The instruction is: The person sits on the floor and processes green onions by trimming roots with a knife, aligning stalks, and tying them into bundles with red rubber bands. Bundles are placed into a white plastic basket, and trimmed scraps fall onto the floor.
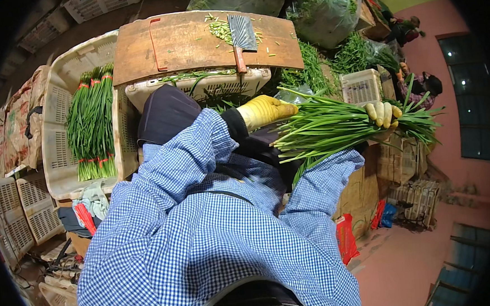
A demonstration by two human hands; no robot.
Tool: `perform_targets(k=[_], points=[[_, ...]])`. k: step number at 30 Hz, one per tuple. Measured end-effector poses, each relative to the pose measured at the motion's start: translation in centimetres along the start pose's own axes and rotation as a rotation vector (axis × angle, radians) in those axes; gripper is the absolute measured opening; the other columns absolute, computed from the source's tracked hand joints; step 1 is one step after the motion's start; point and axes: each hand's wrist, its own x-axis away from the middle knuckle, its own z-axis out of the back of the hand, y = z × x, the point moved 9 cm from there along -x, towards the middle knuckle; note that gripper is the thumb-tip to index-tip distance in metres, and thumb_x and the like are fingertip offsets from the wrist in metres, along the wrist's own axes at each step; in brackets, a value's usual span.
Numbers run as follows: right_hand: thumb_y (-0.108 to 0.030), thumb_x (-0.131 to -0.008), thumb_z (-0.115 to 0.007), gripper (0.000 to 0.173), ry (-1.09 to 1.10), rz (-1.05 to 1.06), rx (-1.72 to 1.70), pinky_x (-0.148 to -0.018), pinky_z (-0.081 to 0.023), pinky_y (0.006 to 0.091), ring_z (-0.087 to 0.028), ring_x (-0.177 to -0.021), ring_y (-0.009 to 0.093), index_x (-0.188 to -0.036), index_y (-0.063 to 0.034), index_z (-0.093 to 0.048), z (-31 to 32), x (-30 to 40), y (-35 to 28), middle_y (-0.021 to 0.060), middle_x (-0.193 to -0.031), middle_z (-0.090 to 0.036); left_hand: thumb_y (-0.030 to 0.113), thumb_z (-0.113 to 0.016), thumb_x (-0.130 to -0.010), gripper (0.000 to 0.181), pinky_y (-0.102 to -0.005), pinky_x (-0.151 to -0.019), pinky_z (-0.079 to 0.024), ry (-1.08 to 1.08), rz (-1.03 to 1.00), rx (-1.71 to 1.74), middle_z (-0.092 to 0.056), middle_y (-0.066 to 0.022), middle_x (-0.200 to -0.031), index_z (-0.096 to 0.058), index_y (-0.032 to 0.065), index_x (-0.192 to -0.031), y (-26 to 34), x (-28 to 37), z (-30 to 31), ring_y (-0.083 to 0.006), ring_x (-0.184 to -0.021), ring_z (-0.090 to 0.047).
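My right hand [382, 115], in a pale yellow glove, grips a loose bunch of garlic chives [323, 125] by its leafy part. The pale cut stems point left and the leaf tips stick out beyond my fist. My left hand [265, 111], in a yellow glove with a dark cuff, is at the stem ends with its fingers drawn together; whether they pinch any stems cannot be made out. Ahead lies a wooden board [187, 43] across a white plastic crate [224, 85]. On it rest a cleaver [242, 35] and chopped stem ends [220, 30].
A white crate [59, 147] at left holds chive bunches [91, 120] tied with red bands. A red metal rod [153, 45] lies on the board. Loose greens [307, 67] and filled plastic bags [325, 15] stand beyond. Another person [422, 87] works at right.
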Motion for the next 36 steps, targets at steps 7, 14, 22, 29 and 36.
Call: perform_targets(k=[7, 14, 22, 29, 36], points=[[-0.021, -0.097, -0.051, 0.026, -0.012, -0.009, 0.028, -0.085, -0.045, 0.0308, -0.055, -0.082, 0.016, -0.120, -0.0069, -0.055, -0.3, 0.2, 0.6, 0.0003, -0.083, -0.056, 0.012, -0.065, -0.085, 0.017, -0.0303, -0.075, -0.053, -0.023, 0.032, 0.685, -0.069, -0.0112, -0.093, -0.067, -0.0003, -0.097, -0.9, -2.4, -1.8, -0.0194, -0.080, -0.065], [-0.022, -0.099, -0.047, 0.029, -0.018, 0.040, 0.048, -0.085, -0.045, 0.0332, -0.055, -0.084, 0.018, -0.122, -0.0058, -0.053, 0.5, 1.0, -1.3, 0.0027, -0.086, -0.055, 0.015, -0.062, -0.089, 0.016, -0.0318, -0.075, -0.054, 0.016, -0.278, 0.768, -0.068, -0.0111, -0.093, -0.064, -0.0013, -0.092, 0.2, -1.5, 2.0, -0.0173, -0.080, -0.064], [-0.021, -0.098, -0.048, 0.028, -0.080, 0.023, 0.046, -0.086, -0.044, 0.0324, -0.055, -0.084, 0.018, -0.121, -0.0056, -0.056, -0.9, 0.3, -3.2, 0.0029, -0.087, -0.057, 0.021, -0.061, -0.090, 0.025, -0.0258, -0.055, -0.046, 0.093, -0.052, 0.359, -0.063, -0.0059, -0.072, -0.064, -0.0032, -0.094, -4.5, -1.6, 6.1, -0.0124, -0.058, -0.055], [-0.022, -0.099, -0.046, 0.030, -0.001, 0.045, 0.017, -0.088, -0.043, 0.0345, -0.054, -0.085, 0.019, -0.122, -0.0040, -0.053, 0.2, 0.8, -1.0, 0.0033, -0.087, -0.055, 0.040, -0.055, -0.092, 0.041, -0.0290, -0.075, -0.049, -0.364, -0.018, 0.636, -0.067, -0.0027, -0.099, -0.060, 0.0055, -0.115, -1.8, 0.6, -0.5, -0.0134, -0.089, -0.061], [-0.021, -0.096, -0.053, 0.026, 0.159, -0.021, 0.046, -0.085, -0.043, 0.0324, -0.054, -0.082, 0.016, -0.118, -0.0071, -0.059, 2.4, 2.0, -2.5, 0.0003, -0.082, -0.056, 0.010, -0.066, -0.083, 0.016, -0.0309, -0.062, -0.053, 0.056, -0.106, 0.683, -0.065, -0.0116, -0.084, -0.061, -0.0028, -0.091, -3.2, -0.4, 3.7, -0.0196, -0.073, -0.063]])
